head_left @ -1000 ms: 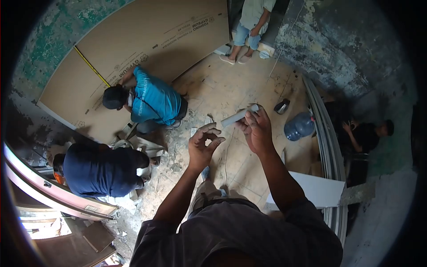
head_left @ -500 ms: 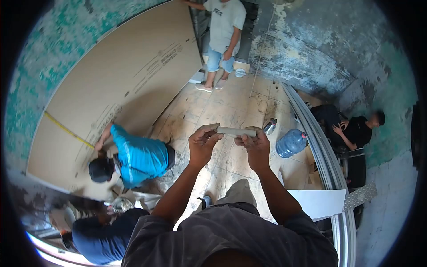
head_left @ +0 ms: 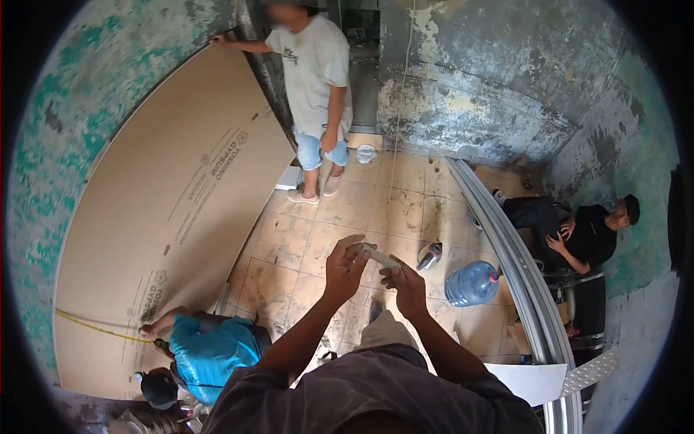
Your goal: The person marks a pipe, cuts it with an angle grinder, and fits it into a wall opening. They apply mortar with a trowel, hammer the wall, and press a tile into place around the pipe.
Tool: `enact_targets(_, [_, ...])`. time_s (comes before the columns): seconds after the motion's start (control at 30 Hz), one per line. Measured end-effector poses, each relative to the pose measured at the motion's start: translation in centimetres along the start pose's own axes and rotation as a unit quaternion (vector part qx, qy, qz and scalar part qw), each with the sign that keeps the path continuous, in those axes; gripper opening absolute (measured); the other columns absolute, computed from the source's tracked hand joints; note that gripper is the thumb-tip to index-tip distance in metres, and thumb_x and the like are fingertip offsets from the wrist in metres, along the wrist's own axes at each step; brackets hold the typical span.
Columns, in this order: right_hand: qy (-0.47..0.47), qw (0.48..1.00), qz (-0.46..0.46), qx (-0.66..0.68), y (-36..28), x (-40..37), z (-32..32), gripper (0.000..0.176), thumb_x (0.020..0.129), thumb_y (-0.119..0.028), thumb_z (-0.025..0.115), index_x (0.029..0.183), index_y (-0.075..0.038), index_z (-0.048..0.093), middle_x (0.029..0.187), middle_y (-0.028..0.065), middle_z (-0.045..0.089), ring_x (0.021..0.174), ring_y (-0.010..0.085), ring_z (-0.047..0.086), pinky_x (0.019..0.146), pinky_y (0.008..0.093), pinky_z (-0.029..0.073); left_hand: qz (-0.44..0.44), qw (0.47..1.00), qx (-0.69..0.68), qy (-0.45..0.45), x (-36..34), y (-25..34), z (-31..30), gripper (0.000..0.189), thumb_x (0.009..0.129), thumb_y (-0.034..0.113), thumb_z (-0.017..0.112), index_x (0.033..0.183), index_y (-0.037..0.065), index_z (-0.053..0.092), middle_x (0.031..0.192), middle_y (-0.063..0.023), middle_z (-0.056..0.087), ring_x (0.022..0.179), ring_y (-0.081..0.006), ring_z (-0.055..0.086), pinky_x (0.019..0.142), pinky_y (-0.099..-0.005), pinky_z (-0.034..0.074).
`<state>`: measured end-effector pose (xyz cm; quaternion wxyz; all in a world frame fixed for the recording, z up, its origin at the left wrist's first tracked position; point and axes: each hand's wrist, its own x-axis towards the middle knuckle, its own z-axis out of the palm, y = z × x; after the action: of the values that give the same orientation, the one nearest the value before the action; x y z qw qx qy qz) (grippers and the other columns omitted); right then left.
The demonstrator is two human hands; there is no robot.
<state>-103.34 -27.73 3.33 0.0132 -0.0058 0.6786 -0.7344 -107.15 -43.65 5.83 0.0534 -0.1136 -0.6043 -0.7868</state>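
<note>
I hold a short pale grey tube-like piece (head_left: 379, 256) between both hands above the tiled floor. My left hand (head_left: 345, 270) grips its left end with the fingers curled over it. My right hand (head_left: 406, 283) grips the right end from below. The piece points away from me, so only a short length shows between the hands. My own knee and shoe (head_left: 377, 311) show below the hands.
A large gypsum board (head_left: 166, 217) leans on the left wall, steadied by a standing person (head_left: 314, 79). A crouching person in a blue shirt (head_left: 206, 354) measures it with a yellow tape. A blue water jug (head_left: 471, 283), metal rails (head_left: 506, 246), a seated person (head_left: 585, 235) are at right.
My view has tilted up toward the far wall. Both hands dropped lower in the picture, and the tube turned from lying crosswise to pointing away from me. Both hands keep their grip.
</note>
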Motion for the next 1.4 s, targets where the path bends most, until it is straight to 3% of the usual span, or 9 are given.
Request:
enact_targets(0.2, [-0.046, 0.977, 0.102, 0.182, -1.2, 15.2, -3.5, 0.046, 0.099, -0.036, 0.041, 0.127, 0.0, 0.049, 0.095, 0.0094, 0.065, 0.08, 0.0147, 0.06, 0.071, 0.026, 0.046, 0.008, 0.997, 0.077, 0.029, 14.5, -2.2, 1.3, 0.024, 0.09, 0.002, 0.054, 0.114, -0.004, 0.055, 0.102, -0.0171, 0.065, 0.096, -0.0189, 0.062, 0.085, -0.028, 0.048])
enact_targets(0.5, [0.006, 0.819, 0.281, 0.5, 2.8, 41.4, -4.4, 0.033, 0.098, -0.039, 0.042, 0.082, -0.011, 0.05, 0.061, 0.0022, 0.053, 0.054, 0.0148, 0.049, 0.05, 0.0284, 0.04, 0.048, 0.97, 0.224, -0.076, 37.9, -10.9, -2.2, 0.02, 0.087, 0.004, 0.054, 0.104, 0.001, 0.062, 0.099, -0.0114, 0.067, 0.086, -0.0153, 0.063, 0.075, -0.0281, 0.049])
enact_targets(0.6, [0.0, 0.82, 0.291, 0.492, 4.0, 50.8, -5.4, 0.036, 0.097, -0.042, 0.042, 0.078, -0.012, 0.046, 0.058, 0.0011, 0.05, 0.052, 0.0146, 0.047, 0.047, 0.0264, 0.036, 0.112, 0.967, 0.196, -0.122, 47.6, -13.6, -2.8, 0.018, 0.088, 0.008, 0.055, 0.104, 0.002, 0.061, 0.099, -0.0118, 0.067, 0.087, -0.0176, 0.063, 0.075, -0.0287, 0.049])
enact_targets(0.67, [0.074, 0.828, 0.328, 0.448, 6.1, 56.4, -7.8, 0.036, 0.097, -0.043, 0.042, 0.083, -0.011, 0.052, 0.058, 0.0009, 0.049, 0.051, 0.0132, 0.045, 0.047, 0.0263, 0.034, -0.011, 0.981, 0.177, -0.084, 54.9, -14.4, -2.9, 0.017, 0.089, 0.008, 0.054, 0.104, 0.002, 0.059, 0.098, -0.0115, 0.066, 0.089, -0.0178, 0.063, 0.076, -0.029, 0.049])
enact_targets(0.73, [0.132, 0.915, 0.274, 0.265, 7.0, 60.1, -11.4, 0.035, 0.097, -0.041, 0.043, 0.091, -0.01, 0.057, 0.06, 0.0009, 0.05, 0.053, 0.0118, 0.046, 0.048, 0.0253, 0.035, 0.046, 0.99, 0.133, -0.008, 62.2, -16.2, -2.7, 0.019, 0.094, 0.01, 0.047, 0.109, -0.001, 0.052, 0.091, -0.0127, 0.066, 0.081, -0.016, 0.063, 0.074, -0.0287, 0.049])
enact_targets(0.93, [0.197, 0.946, 0.244, -0.079, 10.3, 67.1, -19.1, 0.042, 0.098, -0.039, 0.04, 0.096, -0.003, 0.061, 0.073, 0.0062, 0.062, 0.059, 0.0121, 0.056, 0.053, 0.0248, 0.043, -0.013, 0.99, -0.032, 0.135, 84.0, -22.0, -3.3, 0.017, 0.097, 0.017, 0.043, 0.095, 0.001, 0.05, 0.068, -0.0022, 0.052, 0.057, -0.009, 0.048, 0.052, -0.0259, 0.042])
enact_targets(1.17, [-0.028, 0.907, 0.229, -0.352, 18.3, 79.5, -23.9, 0.039, 0.092, -0.038, 0.05, 0.098, -0.002, 0.064, 0.083, 0.0122, 0.068, 0.073, 0.0243, 0.065, 0.068, 0.0357, 0.05, 0.013, 0.97, 0.009, 0.242, 103.4, -31.5, -6.1, 0.022, 0.098, 0.025, 0.043, 0.087, 0.007, 0.05, 0.06, 0.0037, 0.038, 0.043, -0.0042, 0.033, 0.035, -0.0241, 0.029])
enact_targets(1.2, [-0.01, 0.898, 0.297, -0.325, 13.8, 82.5, -21.6, 0.038, 0.093, -0.036, 0.05, 0.101, -0.002, 0.064, 0.09, 0.0158, 0.067, 0.082, 0.0312, 0.065, 0.073, 0.0392, 0.05, 0.013, 0.969, 0.013, 0.248, 105.3, -31.8, -6.6, 0.024, 0.098, 0.026, 0.043, 0.085, 0.007, 0.05, 0.059, 0.004, 0.038, 0.042, -0.0041, 0.033, 0.035, -0.0244, 0.028])
enact_targets(1.4, [-0.143, 0.9, 0.174, -0.374, 4.7, 97.4, -17.5, 0.034, 0.093, -0.031, 0.053, 0.105, -0.001, 0.063, 0.102, 0.0186, 0.065, 0.094, 0.0333, 0.064, 0.079, 0.0394, 0.05, -0.096, 0.958, 0.039, 0.269, 115.5, -31.8, -10.3, 0.031, 0.095, 0.019, 0.042, 0.071, 0.003, 0.052, 0.056, 0.0002, 0.043, 0.052, -0.0088, 0.038, 0.051, -0.0274, 0.035])
